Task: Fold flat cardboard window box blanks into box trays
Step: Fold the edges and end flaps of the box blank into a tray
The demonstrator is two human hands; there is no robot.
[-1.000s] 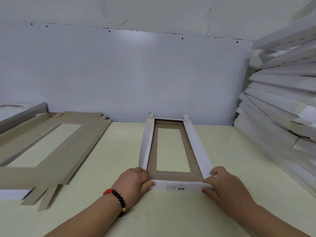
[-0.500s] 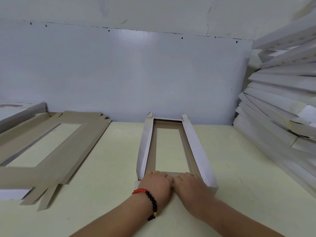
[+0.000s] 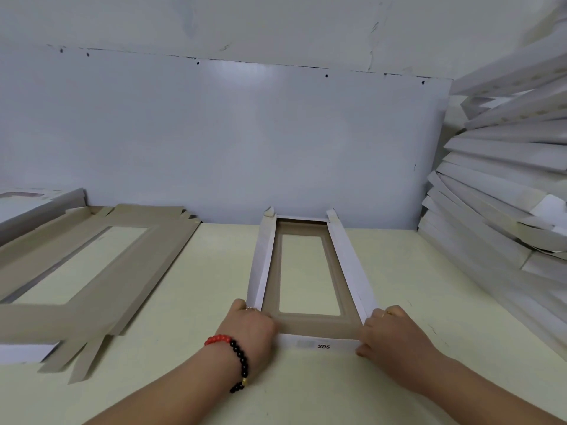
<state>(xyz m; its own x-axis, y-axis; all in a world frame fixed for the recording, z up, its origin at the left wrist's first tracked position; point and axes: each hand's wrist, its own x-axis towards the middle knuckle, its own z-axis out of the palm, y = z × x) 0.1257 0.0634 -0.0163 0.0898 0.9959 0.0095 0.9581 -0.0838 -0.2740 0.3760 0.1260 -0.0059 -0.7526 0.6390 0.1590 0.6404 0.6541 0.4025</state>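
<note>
A cardboard window box tray (image 3: 348, 265) lies lengthwise on the pale table in front of me, brown inside, white outside, with a rectangular window in its floor. Both long side walls stand up and the near end wall, printed "SGS", is raised. My left hand (image 3: 253, 328) grips the near left corner with curled fingers. My right hand (image 3: 388, 332) grips the near right corner the same way. A bead bracelet sits on my left wrist.
A pile of flat brown window blanks (image 3: 92, 271) lies on the table (image 3: 199, 302) at the left. Folded white trays (image 3: 497, 210) are stacked high along the right side. A pale wall panel (image 3: 245, 142) closes off the table's far edge.
Half a second ago both hands pressed together on the middle of the near end wall. They have slid apart to the two near corners, and the "SGS" wall shows again.
</note>
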